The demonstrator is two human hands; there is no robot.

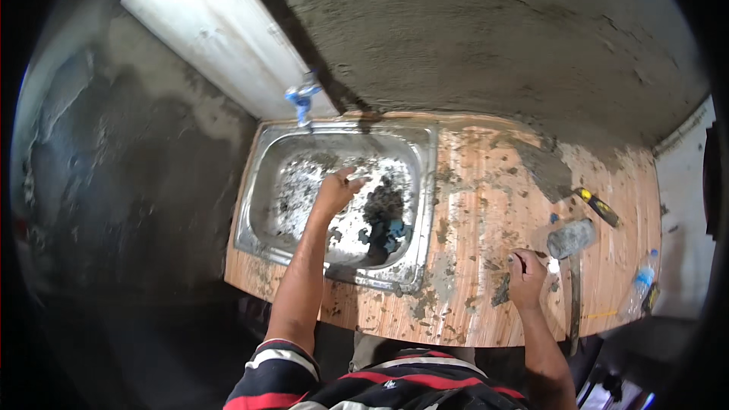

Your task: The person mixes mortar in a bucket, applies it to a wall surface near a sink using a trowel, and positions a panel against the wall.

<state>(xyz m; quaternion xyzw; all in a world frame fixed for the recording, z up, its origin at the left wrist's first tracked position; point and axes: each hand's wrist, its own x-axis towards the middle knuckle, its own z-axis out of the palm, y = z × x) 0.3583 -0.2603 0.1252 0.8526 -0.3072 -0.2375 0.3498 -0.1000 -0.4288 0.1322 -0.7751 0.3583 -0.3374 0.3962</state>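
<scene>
My left hand (338,188) is over the steel sink (429,205), its fingers stretched and apart with nothing in them. Grey wet mortar spots the basin floor. A dark clump (383,205) and some blue-green scraps (389,237) lie to the right of that hand. Above the wooden counter (471,205), near its front edge, my right hand (526,281) is closed with curled fingers. Whatever it may hold is hidden. Just beyond it sits a mortar-smeared grey block (571,238). Past the block lies a trowel (596,207) with a black and yellow handle.
A blue-handled tap (301,100) stands at the sink's back edge, beside a pale panel (216,26). Bits of mortar dot the counter. A narrow strip (575,304) crosses its front edge, and a clear bottle (642,285) lies at the right. Rough plastered wall (471,38) rises behind.
</scene>
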